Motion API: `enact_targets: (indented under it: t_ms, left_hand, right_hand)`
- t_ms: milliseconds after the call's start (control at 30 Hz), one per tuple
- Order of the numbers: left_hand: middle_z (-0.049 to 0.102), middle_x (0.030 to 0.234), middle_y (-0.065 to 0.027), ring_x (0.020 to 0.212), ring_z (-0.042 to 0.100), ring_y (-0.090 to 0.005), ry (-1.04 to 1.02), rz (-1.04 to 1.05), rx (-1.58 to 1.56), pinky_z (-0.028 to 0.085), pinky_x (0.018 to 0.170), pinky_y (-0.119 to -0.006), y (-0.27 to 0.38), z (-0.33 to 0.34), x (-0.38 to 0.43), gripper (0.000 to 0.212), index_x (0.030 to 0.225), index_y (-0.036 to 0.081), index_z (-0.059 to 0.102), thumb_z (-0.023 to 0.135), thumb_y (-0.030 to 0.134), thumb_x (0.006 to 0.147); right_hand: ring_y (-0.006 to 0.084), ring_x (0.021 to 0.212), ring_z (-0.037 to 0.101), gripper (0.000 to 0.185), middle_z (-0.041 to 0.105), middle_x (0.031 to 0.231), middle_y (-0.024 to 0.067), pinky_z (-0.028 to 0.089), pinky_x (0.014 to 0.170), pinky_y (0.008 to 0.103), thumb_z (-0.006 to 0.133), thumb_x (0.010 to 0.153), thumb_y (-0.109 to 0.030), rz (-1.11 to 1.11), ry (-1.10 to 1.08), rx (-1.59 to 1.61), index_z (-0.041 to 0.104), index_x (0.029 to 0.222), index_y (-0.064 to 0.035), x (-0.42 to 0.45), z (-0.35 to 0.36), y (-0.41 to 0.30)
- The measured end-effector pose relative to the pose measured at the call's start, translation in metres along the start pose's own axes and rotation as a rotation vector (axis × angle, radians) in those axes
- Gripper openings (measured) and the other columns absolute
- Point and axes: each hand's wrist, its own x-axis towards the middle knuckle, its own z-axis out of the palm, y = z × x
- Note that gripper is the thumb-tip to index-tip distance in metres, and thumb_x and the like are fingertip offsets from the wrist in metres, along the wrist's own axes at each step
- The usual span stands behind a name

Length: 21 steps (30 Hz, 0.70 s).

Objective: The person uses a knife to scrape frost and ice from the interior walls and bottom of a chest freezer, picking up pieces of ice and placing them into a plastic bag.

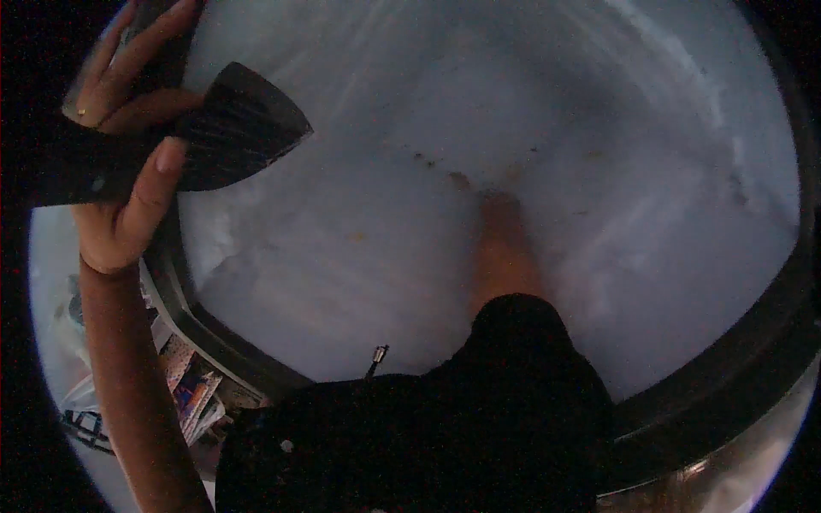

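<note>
My left hand (pixel 138 147), raised at the upper left, holds a dark scraper (pixel 247 131) with a broad fan-shaped blade. The thumb lies across its near face, and the blade points to the right. A rivet shows on the dark handle. My right arm (pixel 507 256) comes out of a black sleeve and reaches down into a white, frosty-looking basin (pixel 385 282), perhaps the inside of a chest freezer. Its lower end fades into the pale haze, so the right hand cannot be made out. Small brown and dark bits (pixel 458 179) dot the white area around it.
A thick dark rim (pixel 712 378) curves around the white interior, close to my body. Outside it, at lower left, are printed papers or packets (pixel 192 394) and a black plastic grid (pixel 90 428). A cord end with a metal tip (pixel 380 353) hangs from my black clothing (pixel 410 442).
</note>
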Motion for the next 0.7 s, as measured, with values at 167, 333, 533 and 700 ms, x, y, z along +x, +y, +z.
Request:
enact_targets:
  t_ms: [167,333,533,700]
  left_hand:
    - [0.039,0.14,-0.0197,0.132,0.034,-0.0381,-0.046,0.126,0.193,0.03,0.105,-0.048,-0.002,-0.004,0.012,0.055,0.128,0.003,0.04,0.055,0.037,0.086]
    - [0.042,0.139,-0.0175,0.132,0.033,-0.0406,-0.064,0.241,0.326,0.027,0.105,-0.052,-0.006,-0.012,0.015,0.049,0.119,0.007,0.047,0.055,0.042,0.086]
    - [0.039,0.142,-0.0197,0.136,0.029,-0.0333,-0.11,0.242,0.344,0.03,0.107,-0.042,0.003,-0.018,0.024,0.043,0.116,-0.003,0.048,0.057,0.025,0.085]
    - [0.047,0.137,-0.0176,0.14,0.023,-0.0328,-0.055,0.071,0.214,0.03,0.107,-0.041,0.009,-0.017,0.015,0.021,0.088,-0.005,0.065,0.062,0.014,0.081]
  right_hand:
    - [0.021,0.083,0.063,0.028,0.068,0.093,0.0077,0.051,0.072,0.0351,0.056,0.083,-0.027,-0.004,-0.013,0.007,0.069,0.099,-0.0082,0.005,0.013,0.0]
    - [0.0225,0.085,0.064,0.027,0.068,0.094,0.0085,0.052,0.073,0.0367,0.056,0.082,-0.025,-0.023,-0.048,-0.01,0.07,0.098,-0.0084,-0.007,0.022,-0.011]
    - [0.0244,0.087,0.065,0.026,0.068,0.096,0.0094,0.052,0.074,0.0386,0.057,0.08,-0.023,-0.037,-0.024,-0.023,0.07,0.097,-0.0086,-0.021,-0.002,-0.024]
    - [0.026,0.089,0.065,0.025,0.069,0.097,0.0102,0.053,0.076,0.0402,0.058,0.078,-0.022,-0.072,0.01,-0.059,0.07,0.096,-0.0088,-0.041,-0.061,-0.056]
